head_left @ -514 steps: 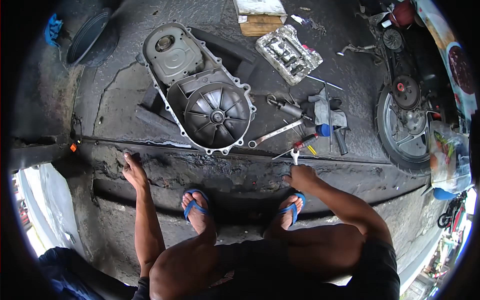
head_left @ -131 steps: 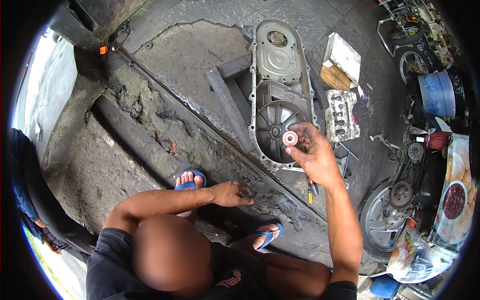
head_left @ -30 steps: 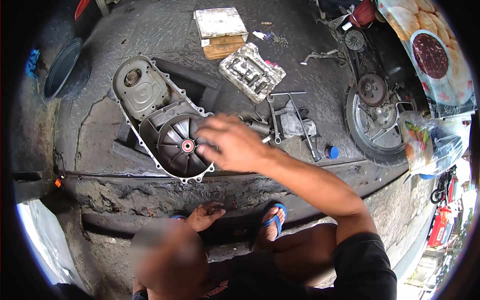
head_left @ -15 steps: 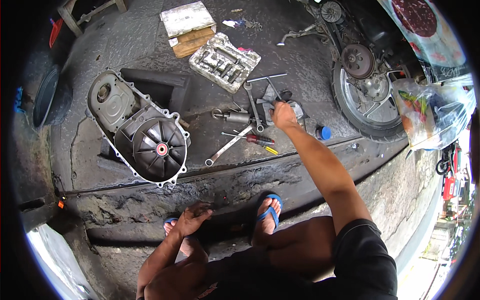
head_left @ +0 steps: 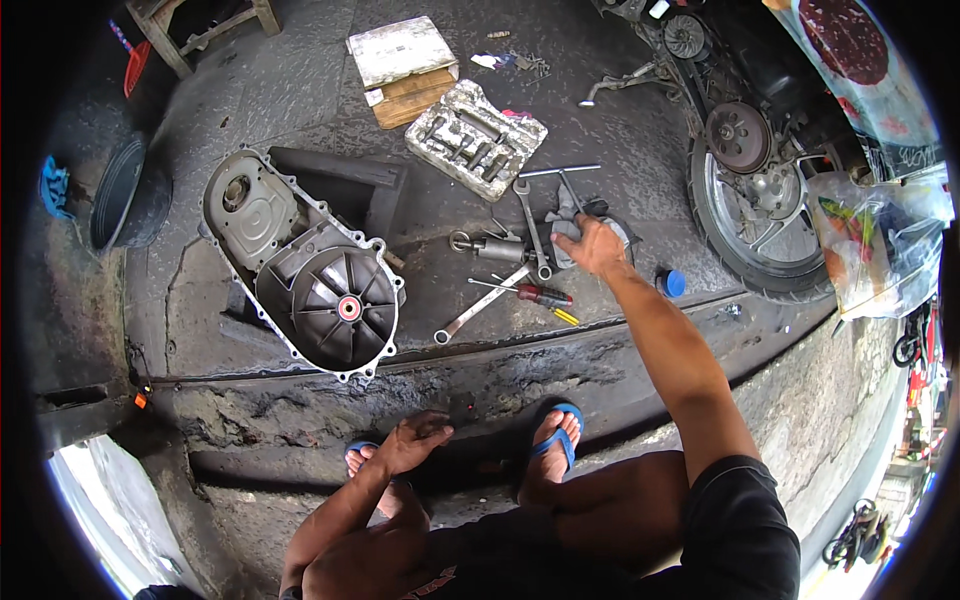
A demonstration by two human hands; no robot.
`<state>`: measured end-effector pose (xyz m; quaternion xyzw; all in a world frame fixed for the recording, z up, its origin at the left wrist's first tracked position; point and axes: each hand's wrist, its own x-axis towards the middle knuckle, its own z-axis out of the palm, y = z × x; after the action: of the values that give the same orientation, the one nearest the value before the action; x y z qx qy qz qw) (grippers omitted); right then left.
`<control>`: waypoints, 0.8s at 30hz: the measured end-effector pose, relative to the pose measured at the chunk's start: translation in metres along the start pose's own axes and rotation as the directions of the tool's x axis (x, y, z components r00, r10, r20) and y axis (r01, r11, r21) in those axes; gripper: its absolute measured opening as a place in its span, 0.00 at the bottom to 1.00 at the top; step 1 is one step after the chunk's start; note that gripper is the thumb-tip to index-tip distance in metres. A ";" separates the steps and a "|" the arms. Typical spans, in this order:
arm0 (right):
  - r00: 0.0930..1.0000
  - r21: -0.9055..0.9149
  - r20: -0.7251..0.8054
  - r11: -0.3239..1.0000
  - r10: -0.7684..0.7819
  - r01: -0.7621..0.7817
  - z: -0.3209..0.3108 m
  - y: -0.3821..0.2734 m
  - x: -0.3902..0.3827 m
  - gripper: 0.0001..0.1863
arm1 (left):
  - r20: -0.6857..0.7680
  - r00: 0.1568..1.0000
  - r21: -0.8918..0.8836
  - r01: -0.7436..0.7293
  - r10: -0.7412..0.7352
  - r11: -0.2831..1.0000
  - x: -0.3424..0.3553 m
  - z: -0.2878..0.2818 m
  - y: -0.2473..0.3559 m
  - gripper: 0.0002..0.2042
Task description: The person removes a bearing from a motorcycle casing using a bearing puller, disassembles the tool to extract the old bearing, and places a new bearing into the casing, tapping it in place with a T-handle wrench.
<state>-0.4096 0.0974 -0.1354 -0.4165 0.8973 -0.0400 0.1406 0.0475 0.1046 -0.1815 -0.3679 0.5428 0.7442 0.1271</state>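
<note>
My right hand [head_left: 598, 246] reaches forward over a grey rag [head_left: 566, 250], thumb and fingers apart, touching or just above it. A T-handle wrench [head_left: 568, 185] lies beside the fingertips, its shaft running down toward them. Left of the rag are a combination wrench [head_left: 530, 222] and a metal cylindrical tool [head_left: 497, 248]. Nearer me lie another wrench [head_left: 474, 312], a red-handled screwdriver [head_left: 543, 295] and a yellow-handled tool [head_left: 565, 316]. My left hand [head_left: 415, 443] hangs before my left knee, fingers loosely stretched and holding nothing.
A large engine cover [head_left: 268, 262] rests at left on a dark frame [head_left: 385, 195]. A dirty tool tray [head_left: 512, 165] and a white box [head_left: 402, 50] lie farther back. At right are a motorcycle wheel [head_left: 715, 245], a plastic bag [head_left: 875, 260] and a blue cap [head_left: 673, 284].
The whole view has shifted, so things sit farther right and lower. My right hand's thumb and fingers have spread over the rag. My left hand stays where it was.
</note>
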 end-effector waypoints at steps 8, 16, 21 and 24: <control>0.963 -0.009 -0.043 0.964 0.265 -0.266 0.019 0.048 0.020 0.29 | -0.021 0.999 -0.022 -0.040 0.039 0.999 -0.006 0.002 0.016 0.24; 0.979 0.027 -0.095 0.983 0.182 -0.180 0.012 0.058 0.010 0.24 | 0.045 0.989 0.093 -0.147 0.143 0.985 -0.034 -0.003 0.084 0.17; 0.903 0.425 -0.413 0.902 0.118 0.077 -0.032 -0.014 -0.041 0.15 | 0.001 0.810 0.219 -0.573 0.587 0.790 -0.083 -0.020 0.175 0.14; 0.933 0.705 -0.361 0.651 -0.013 0.282 -0.073 -0.097 -0.095 0.10 | -0.161 0.770 0.109 -0.607 0.617 0.787 -0.093 -0.038 0.222 0.28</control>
<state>-0.3007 0.1030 -0.0264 -0.3819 0.7742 -0.4832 0.1456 -0.0027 0.0058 0.0359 -0.2365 0.6610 0.6929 -0.1646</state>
